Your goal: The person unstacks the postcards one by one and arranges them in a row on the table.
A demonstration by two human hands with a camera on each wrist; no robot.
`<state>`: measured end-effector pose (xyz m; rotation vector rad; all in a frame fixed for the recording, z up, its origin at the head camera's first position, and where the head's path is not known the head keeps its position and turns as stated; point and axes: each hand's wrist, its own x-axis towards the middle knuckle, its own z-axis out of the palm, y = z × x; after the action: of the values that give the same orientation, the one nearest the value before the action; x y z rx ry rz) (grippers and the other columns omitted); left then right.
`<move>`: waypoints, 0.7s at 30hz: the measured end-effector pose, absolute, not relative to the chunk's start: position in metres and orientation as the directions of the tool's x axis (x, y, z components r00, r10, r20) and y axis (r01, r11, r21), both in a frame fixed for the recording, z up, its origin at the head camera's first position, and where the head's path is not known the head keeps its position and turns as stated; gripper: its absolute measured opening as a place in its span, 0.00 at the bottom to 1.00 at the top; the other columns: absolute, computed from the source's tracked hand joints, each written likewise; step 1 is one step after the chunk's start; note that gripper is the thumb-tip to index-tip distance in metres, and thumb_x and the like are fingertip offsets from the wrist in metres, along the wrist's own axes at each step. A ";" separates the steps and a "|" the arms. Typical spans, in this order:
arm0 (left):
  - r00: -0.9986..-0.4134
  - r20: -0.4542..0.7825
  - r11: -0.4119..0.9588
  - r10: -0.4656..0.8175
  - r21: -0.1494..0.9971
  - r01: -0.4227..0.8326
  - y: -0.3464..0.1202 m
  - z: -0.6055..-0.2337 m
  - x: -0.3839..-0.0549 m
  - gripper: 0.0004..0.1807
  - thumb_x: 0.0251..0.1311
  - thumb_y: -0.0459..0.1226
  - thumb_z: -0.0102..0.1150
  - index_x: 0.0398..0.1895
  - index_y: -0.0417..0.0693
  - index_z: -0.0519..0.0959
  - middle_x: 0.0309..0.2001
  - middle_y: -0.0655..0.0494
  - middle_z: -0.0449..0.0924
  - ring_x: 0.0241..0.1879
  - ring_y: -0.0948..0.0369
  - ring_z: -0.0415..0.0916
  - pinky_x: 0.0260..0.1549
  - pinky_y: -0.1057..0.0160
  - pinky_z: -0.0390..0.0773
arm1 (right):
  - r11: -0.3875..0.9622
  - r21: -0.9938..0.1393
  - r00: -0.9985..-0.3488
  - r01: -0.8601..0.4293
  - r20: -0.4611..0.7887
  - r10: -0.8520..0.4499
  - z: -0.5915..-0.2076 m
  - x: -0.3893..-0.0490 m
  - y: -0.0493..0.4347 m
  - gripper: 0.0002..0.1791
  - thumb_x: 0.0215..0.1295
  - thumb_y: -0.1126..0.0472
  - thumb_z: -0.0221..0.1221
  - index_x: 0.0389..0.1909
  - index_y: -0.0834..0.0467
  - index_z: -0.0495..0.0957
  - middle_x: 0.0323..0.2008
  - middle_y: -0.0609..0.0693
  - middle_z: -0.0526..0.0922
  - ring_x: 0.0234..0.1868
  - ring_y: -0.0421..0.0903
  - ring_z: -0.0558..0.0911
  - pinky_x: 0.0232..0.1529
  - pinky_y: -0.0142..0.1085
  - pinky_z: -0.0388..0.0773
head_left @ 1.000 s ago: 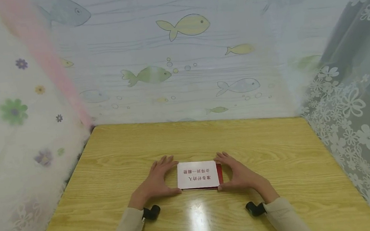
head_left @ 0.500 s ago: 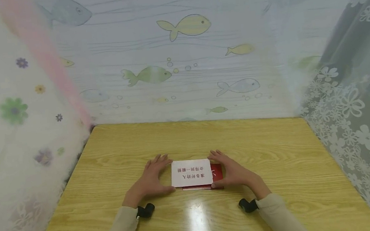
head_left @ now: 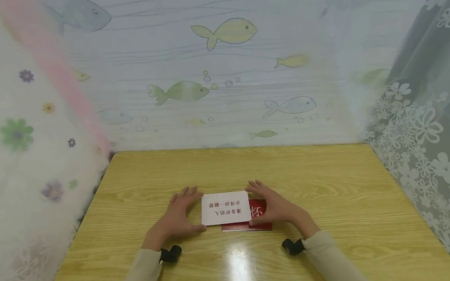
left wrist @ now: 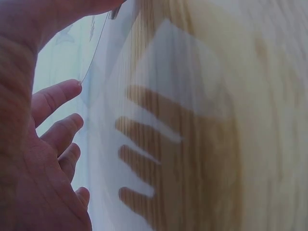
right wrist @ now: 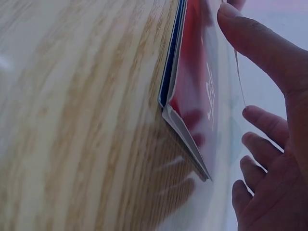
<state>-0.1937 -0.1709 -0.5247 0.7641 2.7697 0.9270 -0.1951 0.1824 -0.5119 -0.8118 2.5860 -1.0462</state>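
Note:
A white card (head_left: 225,208) with red printed characters is held level between my two hands. My left hand (head_left: 174,215) pinches its left corners between thumb and forefinger. At the right corners, the thumb and forefinger of my right hand (head_left: 278,205) pinch it the same way. The other fingers of both hands are spread loosely behind. Below the card, on the table, lies a flat red stack (head_left: 259,210) with a white character on top. The card hides its left and far part. Layered edges of the red stack (right wrist: 192,62) show in the right wrist view, apart from the card.
A wood-grain table (head_left: 314,181) with a glossy surface lies beneath. Behind it hangs a fish-printed cloth (head_left: 230,113); flowered cloth (head_left: 21,178) borders the left and lace-like flowered film (head_left: 425,153) the right. Small black wrist devices (head_left: 172,254) sit at the cuffs.
Both hands have carried the white card left and slightly away from the body, off the red stack. More of the red cover and its white character now shows.

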 end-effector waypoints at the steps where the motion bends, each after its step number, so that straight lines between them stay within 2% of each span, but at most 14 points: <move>1: -0.865 0.043 0.686 0.500 0.590 0.427 -0.172 -0.524 -0.194 0.54 0.42 0.53 0.81 0.75 0.49 0.68 0.79 0.44 0.55 0.80 0.41 0.44 0.75 0.32 0.40 | 0.591 -0.698 -0.818 -0.405 -0.012 -0.575 -0.512 -0.195 0.182 0.54 0.50 0.48 0.78 0.75 0.60 0.64 0.80 0.59 0.53 0.82 0.61 0.44 0.76 0.64 0.53; 14: -0.860 0.072 0.674 0.506 0.589 0.446 -0.183 -0.525 -0.200 0.52 0.43 0.52 0.80 0.73 0.46 0.69 0.78 0.39 0.58 0.79 0.37 0.46 0.73 0.29 0.43 | 0.622 -0.680 -0.820 -0.389 -0.053 -0.570 -0.512 -0.205 0.171 0.56 0.51 0.45 0.78 0.77 0.58 0.61 0.81 0.55 0.51 0.82 0.57 0.44 0.77 0.61 0.51; 21: -0.872 0.035 0.690 0.488 0.597 0.410 -0.188 -0.523 -0.202 0.53 0.44 0.52 0.79 0.75 0.49 0.67 0.80 0.43 0.54 0.80 0.40 0.43 0.75 0.33 0.39 | 0.626 -0.680 -0.819 -0.381 -0.066 -0.569 -0.508 -0.211 0.165 0.56 0.50 0.46 0.78 0.77 0.58 0.62 0.82 0.55 0.51 0.83 0.56 0.43 0.78 0.61 0.50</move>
<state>-0.2021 -0.1878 -0.5232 0.7393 2.7697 0.9322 -0.2105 0.1652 -0.5078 -0.7705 2.5762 -0.9838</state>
